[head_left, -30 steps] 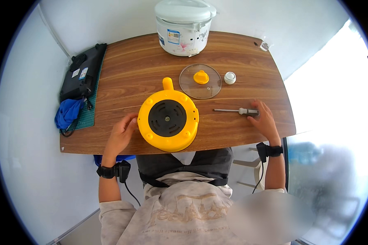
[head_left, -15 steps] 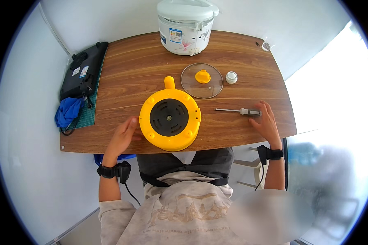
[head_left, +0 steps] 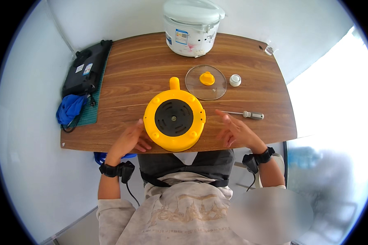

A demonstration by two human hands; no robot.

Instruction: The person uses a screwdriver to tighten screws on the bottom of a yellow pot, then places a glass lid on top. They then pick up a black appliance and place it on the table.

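Note:
A yellow electric pot (head_left: pixel 161 97) lies upside down near the table's front edge, its handle pointing away from me. A black slotted disc with a screw in the middle covers its base. My left hand (head_left: pixel 131 138) is at the pot's left side, fingers apart, the index fingertip at or very close to the wall. To the right of the pot, my right hand (head_left: pixel 237 131) hovers with fingers stretched out and nothing in it. Just beyond that hand lies a screwdriver (head_left: pixel 253 115) with a grey and white handle, its shaft toward the pot.
A glass lid (head_left: pixel 196 87) with a yellow knob lies behind the pot, a small white round piece (head_left: pixel 235 80) beside it. At the back stands a white rice cooker (head_left: pixel 192 38). A black appliance (head_left: pixel 84 71) and blue cloth (head_left: pixel 70 109) rest on a green mat (head_left: pixel 88 117) at left.
My right hand has left the screwdriver's handle and moved left toward the pot. The screwdriver stays on the table. My left hand remains beside the pot, and the view has shifted slightly.

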